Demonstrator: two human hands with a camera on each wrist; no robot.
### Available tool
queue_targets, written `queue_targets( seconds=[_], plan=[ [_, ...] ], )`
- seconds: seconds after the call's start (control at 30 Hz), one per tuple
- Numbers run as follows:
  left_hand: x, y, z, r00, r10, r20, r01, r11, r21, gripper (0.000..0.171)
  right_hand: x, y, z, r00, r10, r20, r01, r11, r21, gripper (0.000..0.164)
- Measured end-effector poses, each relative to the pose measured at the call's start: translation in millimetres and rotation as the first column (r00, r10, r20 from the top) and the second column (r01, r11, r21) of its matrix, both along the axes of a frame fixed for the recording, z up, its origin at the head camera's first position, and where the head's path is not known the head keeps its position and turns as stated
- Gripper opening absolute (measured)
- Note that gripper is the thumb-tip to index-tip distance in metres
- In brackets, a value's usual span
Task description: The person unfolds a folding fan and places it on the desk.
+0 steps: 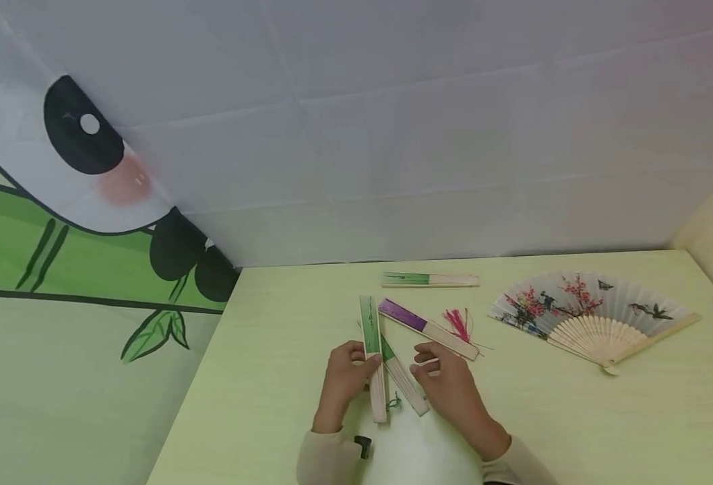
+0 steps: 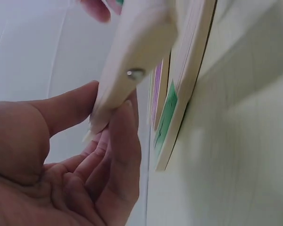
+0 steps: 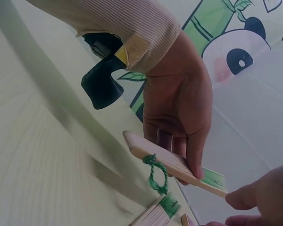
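My left hand (image 1: 347, 374) pinches a folded fan (image 1: 370, 327) with a green upper half and pale wooden ribs, thumb in front and fingers behind. Its rounded end with a metal rivet looms close in the left wrist view. In the right wrist view a green cord loop (image 3: 157, 176) hangs beside the fan's pale end. Another folded green fan (image 1: 408, 384) lies slantwise on the table, between the hands. My right hand (image 1: 450, 387) hovers just right of that one, fingers loosely bent with nothing between them. Its thumb overlaps the held fan's green tip in the right wrist view.
A folded purple fan (image 1: 404, 314) lies beyond the hands, beside a pink tassel (image 1: 457, 323). Farther back is another folded green fan (image 1: 414, 278). On the right, a spread fan (image 1: 599, 330) with painted blossoms lies on the table (image 1: 259, 377). A white cloth backdrop (image 1: 429, 162) rises behind.
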State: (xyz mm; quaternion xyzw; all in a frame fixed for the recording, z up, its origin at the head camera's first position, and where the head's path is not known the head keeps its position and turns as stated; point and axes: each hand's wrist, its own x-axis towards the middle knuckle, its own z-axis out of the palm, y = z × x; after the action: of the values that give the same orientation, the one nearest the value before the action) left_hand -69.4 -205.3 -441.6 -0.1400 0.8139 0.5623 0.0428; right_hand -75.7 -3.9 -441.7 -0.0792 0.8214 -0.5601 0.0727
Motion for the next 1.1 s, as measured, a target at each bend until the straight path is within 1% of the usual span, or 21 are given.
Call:
queue_targets(
  seconds=[0.17,0.27,0.37,0.5,0.6,0.7,0.77,0.87,0.97,1.03,1.1],
  plan=[
    [-2.4,14,-2.3,0.999,-0.014,0.034,0.010,0.993,0.120,0.032,-0.5,-5,-5.6,1.000,0.022,-0.019,-0.022,1.000,0.017,0.032],
    [-3.5,23,-5.0,0.997,-0.055,0.051,0.045,0.982,0.185,0.033,-0.7,-7,-7.3,0.999,0.035,-0.006,-0.034,0.999,0.002,0.032],
    [-4.7,29,-7.8,0.994,-0.095,0.048,0.081,0.968,0.236,0.032,-1.9,-6,-8.6,0.999,0.040,0.001,-0.040,0.999,-0.022,0.031],
    [-4.4,34,-9.8,0.993,-0.110,0.043,0.094,0.956,0.277,0.031,-3.9,-5,-10.2,0.999,0.035,0.029,-0.034,0.998,-0.050,0.024],
    [-3.7,36,-11.0,0.992,-0.107,0.063,0.083,0.947,0.312,0.032,-5.7,-2,-10.7,0.998,0.016,0.065,-0.011,0.997,-0.071,0.018],
    [-3.4,37,-10.7,0.992,-0.104,0.078,0.071,0.936,0.344,0.033,-7.7,2,-9.5,0.997,-0.007,0.082,0.013,0.997,-0.078,0.014],
    [-3.0,38,-9.9,0.992,-0.102,0.079,0.067,0.930,0.362,0.033,-8.7,6,-8.8,0.997,-0.022,0.073,0.027,0.997,-0.070,0.014],
    [-3.2,40,-9.9,0.993,-0.092,0.073,0.055,0.917,0.396,0.032,-9.7,10,-7.4,0.994,-0.045,0.095,0.053,0.994,-0.091,0.015],
    [-3.2,43,-10.3,0.996,-0.052,0.073,0.015,0.899,0.439,0.029,-11.1,15,-6.6,0.987,-0.083,0.141,0.101,0.987,-0.126,0.018],
    [-3.0,46,-11.8,0.997,-0.010,0.078,-0.028,0.883,0.469,0.022,-13.0,18,-6.3,0.980,-0.108,0.170,0.134,0.979,-0.153,0.021],
    [-3.0,49,-13.5,0.996,0.034,0.086,-0.073,0.862,0.502,0.013,-15.4,23,-6.0,0.973,-0.131,0.190,0.163,0.973,-0.163,0.024]
  ],
)
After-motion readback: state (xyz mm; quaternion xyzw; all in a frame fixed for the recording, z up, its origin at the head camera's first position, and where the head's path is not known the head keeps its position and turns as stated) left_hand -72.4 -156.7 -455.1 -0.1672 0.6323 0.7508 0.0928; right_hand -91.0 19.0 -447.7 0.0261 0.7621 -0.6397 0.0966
